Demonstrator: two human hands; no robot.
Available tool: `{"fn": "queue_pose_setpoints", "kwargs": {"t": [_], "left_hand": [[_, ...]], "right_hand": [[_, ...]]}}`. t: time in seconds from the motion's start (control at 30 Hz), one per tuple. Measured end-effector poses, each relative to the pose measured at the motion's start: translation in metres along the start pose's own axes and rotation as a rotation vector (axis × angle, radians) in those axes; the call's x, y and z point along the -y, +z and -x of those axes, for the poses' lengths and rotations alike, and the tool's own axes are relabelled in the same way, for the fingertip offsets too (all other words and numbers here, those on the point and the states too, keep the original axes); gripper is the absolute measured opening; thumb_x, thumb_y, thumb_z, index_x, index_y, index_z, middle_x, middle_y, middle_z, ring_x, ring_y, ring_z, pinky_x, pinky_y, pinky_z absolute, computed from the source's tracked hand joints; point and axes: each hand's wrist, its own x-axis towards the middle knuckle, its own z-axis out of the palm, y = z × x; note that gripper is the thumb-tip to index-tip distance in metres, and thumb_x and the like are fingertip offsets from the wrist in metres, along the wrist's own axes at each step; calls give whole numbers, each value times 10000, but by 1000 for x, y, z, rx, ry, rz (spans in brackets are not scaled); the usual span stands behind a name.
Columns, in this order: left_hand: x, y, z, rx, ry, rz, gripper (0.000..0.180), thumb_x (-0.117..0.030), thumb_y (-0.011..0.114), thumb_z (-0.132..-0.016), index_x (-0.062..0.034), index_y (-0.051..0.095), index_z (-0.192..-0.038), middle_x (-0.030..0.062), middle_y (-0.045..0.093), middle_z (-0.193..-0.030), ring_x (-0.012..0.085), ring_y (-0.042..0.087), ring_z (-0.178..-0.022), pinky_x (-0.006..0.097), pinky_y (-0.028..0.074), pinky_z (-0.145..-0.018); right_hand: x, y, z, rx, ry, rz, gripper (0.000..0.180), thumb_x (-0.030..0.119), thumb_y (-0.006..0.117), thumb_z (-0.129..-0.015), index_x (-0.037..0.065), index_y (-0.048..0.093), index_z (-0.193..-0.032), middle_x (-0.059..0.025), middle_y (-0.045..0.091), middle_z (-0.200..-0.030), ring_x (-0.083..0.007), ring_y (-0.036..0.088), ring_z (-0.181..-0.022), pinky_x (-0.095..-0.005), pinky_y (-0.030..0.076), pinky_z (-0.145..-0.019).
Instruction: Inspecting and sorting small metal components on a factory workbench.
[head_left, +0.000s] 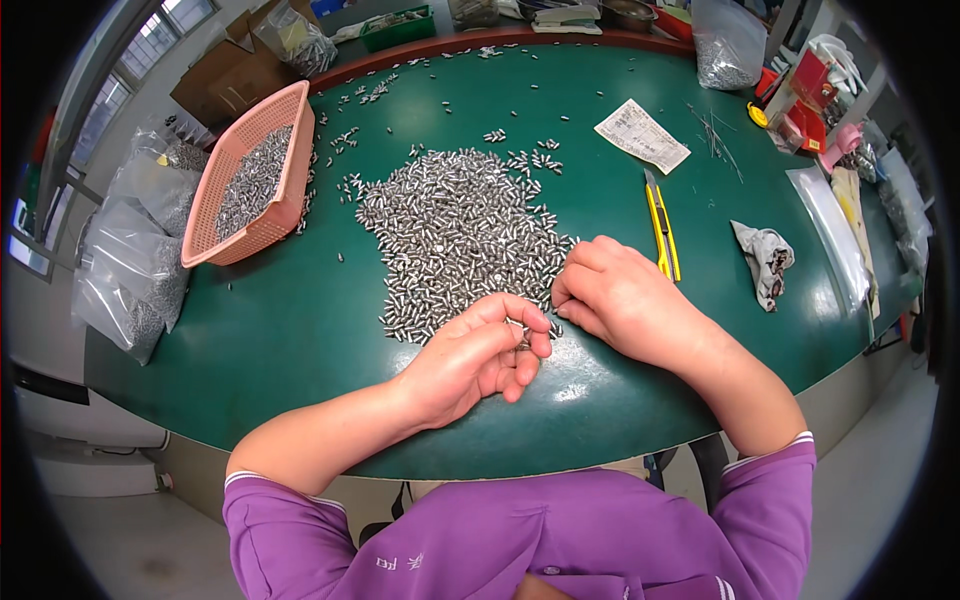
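A large heap of small silver metal pins [455, 230] lies on the green table [300, 330]. My left hand [478, 355] rests at the heap's near edge, fingers curled around a few pins. My right hand [620, 298] sits at the heap's right edge, fingers bent down onto the pins; whether it grips any I cannot tell. Both forearms come in from purple sleeves at the bottom.
A pink plastic basket [255, 175] part-filled with pins stands at the left. A yellow utility knife [662, 228], a paper slip [642, 134] and a crumpled cloth [765, 262] lie to the right. Clear bags of pins [135, 265] hang off the left edge. Loose pins are scattered at the back.
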Motion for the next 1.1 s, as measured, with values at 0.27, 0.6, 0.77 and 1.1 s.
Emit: {"fn": "queue_pose_setpoints", "kwargs": {"t": [0.27,0.6,0.77,1.1], "left_hand": [[3,0,-1,-42,-18,-80,139,-182,505,-999,-81,484,-1092,60,570,-924,86,495,-631,213,405,-494],[0,2,0,-90,-27,-135,134,-161,543,-978,-74,490,-1066,45,576,-873,84,521,-648,219,421,-520],[-2,0,-1,-50,-1,-11,198,-229,426,-1016,-53,511,-1052,83,571,-907,122,519,-656,242,421,-518],[1,-1,1,-39,5,5,170,-231,487,-1007,-76,501,-1073,59,572,-904,102,523,-657,225,419,-520]], "right_hand": [[11,-4,-4,-85,-32,-223,103,83,684,-798,76,605,-864,-60,571,-904,-269,551,-888,-376,460,-780],[11,3,-6,-133,-57,-345,102,102,681,-797,87,628,-882,-51,588,-895,-272,568,-892,-382,467,-787],[-1,0,-5,-116,-23,-148,114,91,718,-758,97,663,-858,-32,586,-847,-237,564,-827,-357,466,-745],[4,4,-2,-29,-35,-13,120,105,689,-783,95,630,-887,-51,578,-912,-265,556,-893,-381,468,-787]]}}
